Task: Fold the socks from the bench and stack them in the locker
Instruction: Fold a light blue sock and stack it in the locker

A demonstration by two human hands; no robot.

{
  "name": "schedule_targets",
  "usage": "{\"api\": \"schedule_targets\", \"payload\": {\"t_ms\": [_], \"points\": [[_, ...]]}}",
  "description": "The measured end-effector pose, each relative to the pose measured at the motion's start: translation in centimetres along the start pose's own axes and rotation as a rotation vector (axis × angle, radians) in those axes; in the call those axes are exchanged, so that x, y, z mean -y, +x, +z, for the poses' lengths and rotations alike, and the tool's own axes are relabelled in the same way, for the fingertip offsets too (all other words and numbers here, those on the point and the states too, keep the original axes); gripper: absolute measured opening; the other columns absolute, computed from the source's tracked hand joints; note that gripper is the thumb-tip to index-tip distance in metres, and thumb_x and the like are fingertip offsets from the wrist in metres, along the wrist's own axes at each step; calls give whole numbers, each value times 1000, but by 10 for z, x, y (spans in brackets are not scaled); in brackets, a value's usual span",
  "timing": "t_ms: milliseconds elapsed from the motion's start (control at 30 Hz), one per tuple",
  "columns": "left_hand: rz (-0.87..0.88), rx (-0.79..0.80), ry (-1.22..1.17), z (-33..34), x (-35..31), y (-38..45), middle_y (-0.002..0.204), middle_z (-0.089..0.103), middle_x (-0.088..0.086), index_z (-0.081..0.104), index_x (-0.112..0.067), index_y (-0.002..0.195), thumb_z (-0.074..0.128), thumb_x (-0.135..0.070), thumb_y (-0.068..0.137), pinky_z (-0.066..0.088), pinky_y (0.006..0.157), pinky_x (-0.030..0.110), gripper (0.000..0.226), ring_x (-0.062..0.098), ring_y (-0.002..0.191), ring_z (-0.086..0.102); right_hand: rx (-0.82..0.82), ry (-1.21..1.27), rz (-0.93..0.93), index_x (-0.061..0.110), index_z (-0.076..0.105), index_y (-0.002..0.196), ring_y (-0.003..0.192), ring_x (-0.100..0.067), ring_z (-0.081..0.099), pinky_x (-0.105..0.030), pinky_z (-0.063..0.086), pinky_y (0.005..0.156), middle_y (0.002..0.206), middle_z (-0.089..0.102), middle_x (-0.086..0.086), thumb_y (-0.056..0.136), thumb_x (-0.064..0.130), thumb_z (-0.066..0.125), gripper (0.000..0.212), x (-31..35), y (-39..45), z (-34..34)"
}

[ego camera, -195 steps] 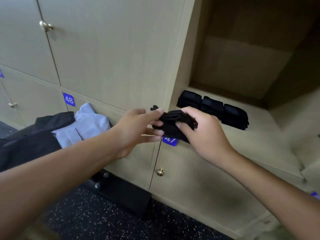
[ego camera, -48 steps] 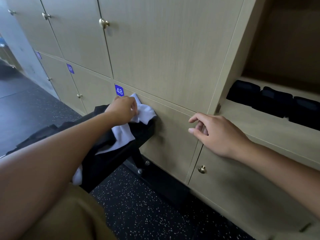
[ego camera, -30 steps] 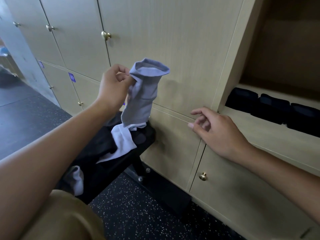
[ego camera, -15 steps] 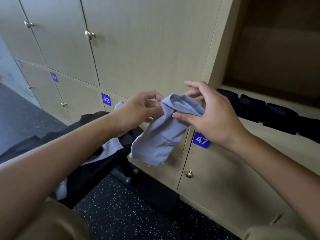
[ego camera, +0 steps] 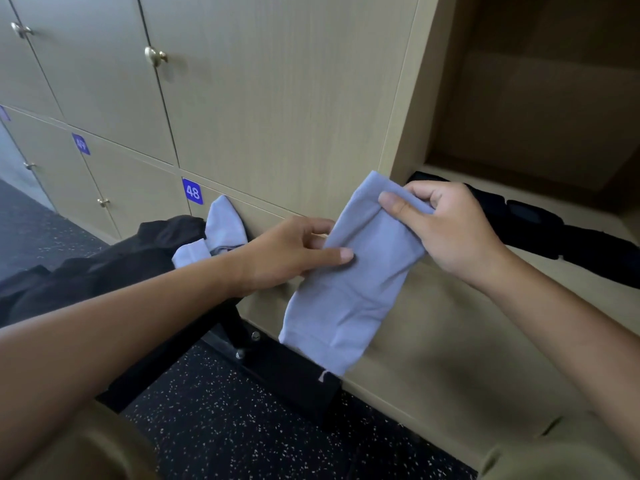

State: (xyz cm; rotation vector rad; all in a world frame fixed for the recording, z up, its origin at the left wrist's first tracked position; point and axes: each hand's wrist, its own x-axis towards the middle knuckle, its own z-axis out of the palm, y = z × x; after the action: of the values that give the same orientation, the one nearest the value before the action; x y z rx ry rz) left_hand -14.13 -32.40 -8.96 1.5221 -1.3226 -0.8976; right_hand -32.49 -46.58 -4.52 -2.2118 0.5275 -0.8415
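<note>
the light blue sock (ego camera: 349,282) hangs in the air in front of the locker doors, held up by both hands. its long side runs from up on the right to down on the left, so it leans. the top end is up by the right hand and the bottom end points down at the floor.

the right hand (ego camera: 446,230) pinches the top end, with the thumb on the front and the other fingers curled behind. the left hand (ego camera: 294,254) holds the left edge near the middle, with the thumb lying flat on the front and the fingers behind the cloth. the two hands are close, with the sock between them.

more light socks (ego camera: 221,230) lie on the bench (ego camera: 166,348) to the left, leaning on the locker door. dark clothes (ego camera: 104,268) lie beside them on the bench.

on the right is the open locker (ego camera: 519,98). a row of folded black socks (ego camera: 561,233) sits on its shelf, side by side, just behind the right hand.

a blue sticker (ego camera: 192,191) on a door says 48. another blue sticker (ego camera: 80,144) farther left looks like 49, but it is blurry. round gold knobs (ego camera: 155,56) are on the doors. the floor (ego camera: 225,427) is black with tiny white dots.
</note>
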Motion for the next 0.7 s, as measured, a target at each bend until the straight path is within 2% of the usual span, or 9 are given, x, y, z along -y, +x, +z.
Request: {"api": "schedule_targets", "payload": {"t_ms": [67, 200, 267, 367, 433, 467, 567, 633, 700], "points": [[19, -15, 12, 4, 0, -1, 114, 77, 12, 73, -14, 117, 69, -35, 97, 52, 104, 56, 30, 31, 113, 71, -43, 4, 10, -10, 56, 83, 67, -20, 39, -34, 31, 63, 76, 48, -31, 97, 41, 65, 54, -2, -1, -5], [-15, -40, 25, 8, -1, -1, 110, 77, 15, 74, -3, 106, 59, -43, 101, 50, 103, 60, 42, 37, 109, 71, -130, -3, 16, -8, 59, 84, 66, -19, 42, -32, 32, 62, 77, 52, -30, 96, 43, 64, 52, -7, -5, -12], [-39, -25, 20, 11, -2, 0, 105, 78, 14, 74, -3, 101, 62, -44, 101, 55, 95, 49, 43, 28, 97, 74, -178, 9, 34, 0, 60, 78, 63, -14, 41, -30, 32, 59, 67, 50, -17, 98, 38, 64, 44, -8, -6, -17], [-55, -35, 49, 19, -6, -1, 77, 75, -5, 71, -15, 83, 76, -43, 89, 51, 65, 21, 29, 9, 71, 68, -210, 38, 62, 15, 59, 69, 57, -5, 41, -21, 33, 53, 59, 50, 11, 100, 33, 63, 36, -9, -7, -23], [-64, -41, 73, 26, -7, 0, 75, 73, -10, 71, -19, 86, 83, -41, 82, 50, 62, 18, 25, 8, 69, 68, -211, 45, 54, 19, 60, 69, 55, -3, 44, -19, 35, 53, 58, 51, 15, 100, 32, 64, 33, -9, -9, -23], [-70, -46, 76, 30, -7, 1, 79, 76, -7, 72, -18, 90, 86, -40, 79, 53, 65, 20, 28, 10, 74, 72, -203, 38, 44, 17, 63, 73, 59, -5, 48, -22, 37, 56, 61, 56, 8, 99, 33, 64, 30, -8, -10, -23], [-76, -81, 84, 39, -7, 4, 89, 79, -3, 73, -19, 95, 92, -32, 74, 60, 71, 22, 32, 12, 85, 75, -66, 44, 63, 13, 70, 92, 71, -15, 62, -32, 47, 63, 83, 70, -12, 88, 40, 76, 28, -3, -13, -24], [-84, -97, 103, 41, -7, 5, 83, 78, -9, 73, -21, 92, 93, -30, 73, 58, 68, 19, 29, 7, 79, 74, 79, 13, 101, 16, 70, 101, 83, -22, 70, -38, 55, 70, 93, 73, -9, 72, 44, 84, 43, -1, -15, -27], [-96, -99, 130, 40, -7, 5, 75, 76, -12, 72, -21, 86, 93, -29, 73, 54, 61, 17, 26, 3, 70, 71, 194, -87, 118, 23, 67, 109, 91, -21, 69, -41, 56, 77, 97, 72, 0, 62, 41, 92, 56, -3, -17, -30]]}}
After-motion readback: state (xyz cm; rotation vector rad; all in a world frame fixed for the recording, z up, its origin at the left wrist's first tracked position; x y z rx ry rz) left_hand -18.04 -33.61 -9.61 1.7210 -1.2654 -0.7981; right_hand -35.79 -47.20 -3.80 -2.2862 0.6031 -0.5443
